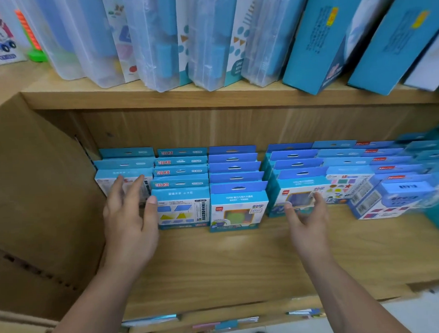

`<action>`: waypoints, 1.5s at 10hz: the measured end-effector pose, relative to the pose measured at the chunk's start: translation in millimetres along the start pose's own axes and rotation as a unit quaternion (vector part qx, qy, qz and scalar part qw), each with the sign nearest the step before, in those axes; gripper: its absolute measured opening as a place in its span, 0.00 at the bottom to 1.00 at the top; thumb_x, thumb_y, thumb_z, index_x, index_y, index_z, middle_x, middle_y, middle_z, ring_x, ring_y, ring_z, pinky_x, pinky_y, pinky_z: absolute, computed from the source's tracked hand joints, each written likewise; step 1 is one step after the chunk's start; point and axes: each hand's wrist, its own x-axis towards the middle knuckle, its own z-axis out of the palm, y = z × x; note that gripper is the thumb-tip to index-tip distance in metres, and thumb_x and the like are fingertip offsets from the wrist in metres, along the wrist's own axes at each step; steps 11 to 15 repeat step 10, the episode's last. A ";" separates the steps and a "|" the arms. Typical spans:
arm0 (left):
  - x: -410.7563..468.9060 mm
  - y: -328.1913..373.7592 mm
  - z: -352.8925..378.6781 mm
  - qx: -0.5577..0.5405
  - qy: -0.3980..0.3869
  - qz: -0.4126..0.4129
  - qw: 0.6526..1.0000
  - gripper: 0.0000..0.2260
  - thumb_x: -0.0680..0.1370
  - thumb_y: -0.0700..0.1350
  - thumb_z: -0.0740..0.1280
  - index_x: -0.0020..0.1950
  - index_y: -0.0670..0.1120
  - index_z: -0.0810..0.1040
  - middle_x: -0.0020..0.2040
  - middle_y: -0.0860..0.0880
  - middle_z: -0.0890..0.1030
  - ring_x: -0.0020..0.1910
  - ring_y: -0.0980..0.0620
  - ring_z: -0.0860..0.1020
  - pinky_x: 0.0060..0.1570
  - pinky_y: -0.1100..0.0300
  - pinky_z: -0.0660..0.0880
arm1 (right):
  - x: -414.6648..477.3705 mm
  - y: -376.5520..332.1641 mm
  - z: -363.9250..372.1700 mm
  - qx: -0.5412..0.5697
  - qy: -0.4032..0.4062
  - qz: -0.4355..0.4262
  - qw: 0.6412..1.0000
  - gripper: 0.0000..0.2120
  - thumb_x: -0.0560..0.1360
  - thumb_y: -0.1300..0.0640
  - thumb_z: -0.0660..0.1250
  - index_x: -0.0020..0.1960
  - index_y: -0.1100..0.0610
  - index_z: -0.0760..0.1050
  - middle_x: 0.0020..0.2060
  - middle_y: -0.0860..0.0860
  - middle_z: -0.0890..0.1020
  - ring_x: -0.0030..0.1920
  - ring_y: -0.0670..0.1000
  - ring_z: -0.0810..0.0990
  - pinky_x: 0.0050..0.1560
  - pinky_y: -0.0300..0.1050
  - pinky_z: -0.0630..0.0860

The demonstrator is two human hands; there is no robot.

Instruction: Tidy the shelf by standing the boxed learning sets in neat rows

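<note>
1. Boxed sets [234, 205] stand upright in rows running from the shelf [241, 260] front towards its back wall, hang tabs up, so the fronts can be read
2. Left hand [130, 219]: open, fingers spread, at the far-left row [124, 174], which sits back from the shelf's front edge; probably squaring it
3. Right hand [307, 220]: open, fingertips at the front box of a middle row [299, 196]; actual contact cannot be told
4. Cardboard carton [40, 210] at the shelf's left end: contents not visible
5. Upper shelf [161, 96]: clear cases [154, 44] and teal boxes [316, 43] lean

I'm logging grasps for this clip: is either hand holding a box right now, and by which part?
Nothing is held. The left hand is open by the leftmost row's front box; the right hand is open before another box.
</note>
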 end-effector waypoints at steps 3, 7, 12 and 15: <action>-21.6 22.1 17.5 -0.025 -0.043 0.002 0.999 0.24 0.82 0.51 0.61 0.78 0.53 0.62 0.80 0.49 0.55 0.76 0.54 0.53 0.71 0.59 0.54 | -1.0 5.7 -16.1 0.092 -0.041 0.061 0.993 0.37 0.76 0.40 0.68 0.80 0.41 0.53 0.76 0.46 0.65 0.71 0.47 0.70 0.68 0.51 0.70; -61.9 26.8 31.3 0.058 0.001 0.094 0.994 0.30 0.74 0.62 0.60 0.72 0.48 0.70 0.77 0.41 0.61 0.74 0.37 0.60 0.70 0.40 0.61 | 46.7 41.6 -121.3 0.083 0.028 0.143 0.986 0.35 0.77 0.43 0.69 0.79 0.46 0.58 0.73 0.49 0.69 0.70 0.53 0.70 0.64 0.48 0.67; -107.8 38.8 34.4 0.113 -0.004 0.039 0.993 0.32 0.70 0.62 0.63 0.71 0.48 0.70 0.73 0.40 0.66 0.70 0.36 0.64 0.68 0.40 0.63 | 15.1 60.2 -147.1 0.071 -0.041 0.101 0.992 0.27 0.79 0.47 0.67 0.75 0.50 0.65 0.68 0.50 0.72 0.63 0.50 0.72 0.60 0.43 0.65; -107.8 38.8 34.4 0.113 -0.004 0.039 0.993 0.32 0.70 0.62 0.63 0.71 0.48 0.70 0.73 0.40 0.66 0.70 0.36 0.64 0.68 0.40 0.63 | 15.1 60.2 -147.1 0.071 -0.041 0.101 0.992 0.27 0.79 0.47 0.67 0.75 0.50 0.65 0.68 0.50 0.72 0.63 0.50 0.72 0.60 0.43 0.65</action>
